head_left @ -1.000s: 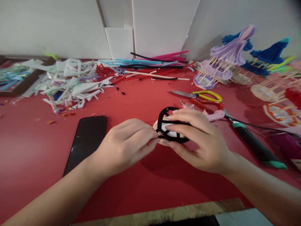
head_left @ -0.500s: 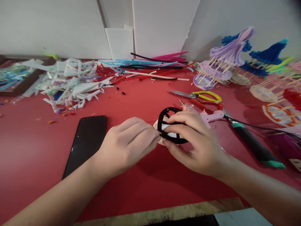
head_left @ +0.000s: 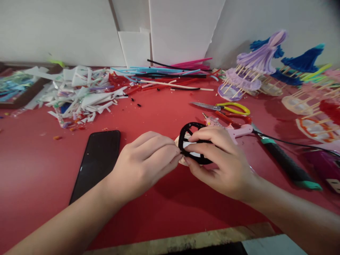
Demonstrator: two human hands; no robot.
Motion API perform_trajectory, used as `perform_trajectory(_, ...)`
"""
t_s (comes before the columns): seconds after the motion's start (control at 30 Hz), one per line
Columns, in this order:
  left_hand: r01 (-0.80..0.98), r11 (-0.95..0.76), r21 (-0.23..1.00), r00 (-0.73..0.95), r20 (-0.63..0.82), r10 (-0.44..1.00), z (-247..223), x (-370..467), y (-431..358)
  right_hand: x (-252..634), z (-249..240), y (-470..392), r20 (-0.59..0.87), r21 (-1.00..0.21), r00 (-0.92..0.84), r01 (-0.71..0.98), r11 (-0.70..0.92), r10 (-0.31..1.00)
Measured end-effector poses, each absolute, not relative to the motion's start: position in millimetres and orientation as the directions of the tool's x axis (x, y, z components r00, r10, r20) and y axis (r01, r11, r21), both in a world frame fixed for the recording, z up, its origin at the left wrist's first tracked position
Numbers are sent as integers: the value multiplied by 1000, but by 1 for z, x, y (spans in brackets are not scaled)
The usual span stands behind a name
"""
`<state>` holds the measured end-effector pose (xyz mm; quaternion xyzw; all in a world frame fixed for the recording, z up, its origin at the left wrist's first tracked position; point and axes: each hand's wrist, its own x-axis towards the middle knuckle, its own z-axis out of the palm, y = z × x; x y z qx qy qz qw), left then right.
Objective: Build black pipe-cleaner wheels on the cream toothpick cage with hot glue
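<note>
Left hand: one, fingers curled and closed together, fingertips pinched on one black strip end; thumb hidden.
Right hand: one, partly open, fingers spread and bent, gripping the workpiece with two fingers over its face and the thumb at its near edge.
Workpiece: one round black frame with inner bars, against one cream base; located between the two hands, above the red table. Bar count: cannot be told, as the right hand covers part.
Phone: one, dark screen up, just beyond the left forearm.
Glue gun: one, pink, behind the right hand; one black cable extends right.
Scissors: one silver blade visible; two loop handles, one yellow, one orange-red.
Green-and-black handle: one, right of the right hand.
Chenille stems: one loose bundle, blue, black, pink, red and white, at the rear; individual count unclear.
Scraps: one heap, mostly white, rear left; two small black bits just right of it.
Tray: one, brown rim, far left.
Lilac model: one, on stick posts, rear right.
Blue roofs: two, beside and behind the lilac model.
</note>
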<state>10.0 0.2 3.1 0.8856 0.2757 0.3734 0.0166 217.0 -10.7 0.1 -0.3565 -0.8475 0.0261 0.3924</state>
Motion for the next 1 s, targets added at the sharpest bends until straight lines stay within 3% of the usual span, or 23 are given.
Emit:
perform_trajectory(0.27, 443, -802, 402, 474, 654, 590, 5, 12, 0, 215, 0, -12, 639, -318, -426, 612, 724, 641)
perform_trajectory(0.63, 448, -834, 322, 513, 671, 535, 5, 12, -2, 215, 0, -13, 645, -319, -415, 617, 719, 642)
perform_trajectory(1.0, 500, -806, 316, 488, 666, 564, 7, 12, -2, 215, 0, -13, 635, -315, -413, 634, 706, 653)
